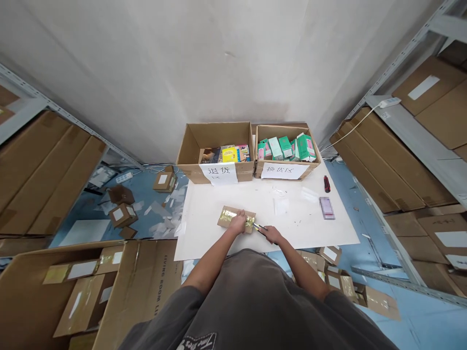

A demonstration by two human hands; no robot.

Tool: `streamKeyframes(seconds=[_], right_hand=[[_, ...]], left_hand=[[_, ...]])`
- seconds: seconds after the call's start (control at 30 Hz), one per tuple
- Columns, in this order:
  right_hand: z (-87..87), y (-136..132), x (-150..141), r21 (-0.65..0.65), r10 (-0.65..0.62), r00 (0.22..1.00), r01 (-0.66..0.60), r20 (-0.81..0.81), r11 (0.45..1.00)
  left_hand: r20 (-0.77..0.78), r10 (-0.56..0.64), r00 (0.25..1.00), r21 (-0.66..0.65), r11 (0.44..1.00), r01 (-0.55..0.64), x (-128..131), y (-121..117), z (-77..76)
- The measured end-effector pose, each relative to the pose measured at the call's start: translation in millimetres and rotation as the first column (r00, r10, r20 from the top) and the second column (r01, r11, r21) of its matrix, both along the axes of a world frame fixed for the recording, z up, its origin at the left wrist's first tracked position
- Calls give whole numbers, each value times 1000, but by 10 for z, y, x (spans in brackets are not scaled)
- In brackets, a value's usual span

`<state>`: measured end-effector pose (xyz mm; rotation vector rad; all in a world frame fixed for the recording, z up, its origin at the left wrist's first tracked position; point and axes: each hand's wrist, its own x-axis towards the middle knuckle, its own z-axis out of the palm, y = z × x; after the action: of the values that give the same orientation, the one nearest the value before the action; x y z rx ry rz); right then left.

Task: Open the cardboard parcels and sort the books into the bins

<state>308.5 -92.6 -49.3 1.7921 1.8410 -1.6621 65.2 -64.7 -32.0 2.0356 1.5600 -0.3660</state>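
A small cardboard box (228, 216), wrapped in yellowish shiny tape, lies at a slant near the front of the white tabletop (204, 238). My left hand (238, 222) grips it from above, with fingers bent over its middle. In my right hand (272, 235) is a pair of scissors (260, 227) with dark handles. Their metal blades point left and touch the taped right end of the box. My right fingers are closed around the handles, which they partly hide.
Behind stand two open cartons, one holding books (229, 154), the other green-and-white packages (285, 146). At right lie a red-and-black cutter (327, 183) and a blurred-out purple item (327, 208). A large carton (146, 282) of parcels stands front left; shelves flank both sides.
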Motion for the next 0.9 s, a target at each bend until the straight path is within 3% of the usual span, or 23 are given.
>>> streamKeyframes(seconds=[0.2,0.4,0.57,0.73,0.9], right_hand=[[65,-59,-59,43,31,999,-32,30,999],[98,-206,93,70,12,993,-20,117,997],[146,-82,25,142,-37,994,23,100,990],[201,134,-154,74,87,988,-96,124,993],[201,48,-144,-3,144,981,-145,128,989]], left_hand=[[45,-5,999,14,1000,4,-49,-49,-7],[28,-11,1000,-9,1000,11,-21,-62,12],[48,-20,999,-12,1000,20,-46,-86,-6],[49,-55,997,3,998,55,-85,-81,-1],[86,-47,995,4,999,47,-87,-58,25]])
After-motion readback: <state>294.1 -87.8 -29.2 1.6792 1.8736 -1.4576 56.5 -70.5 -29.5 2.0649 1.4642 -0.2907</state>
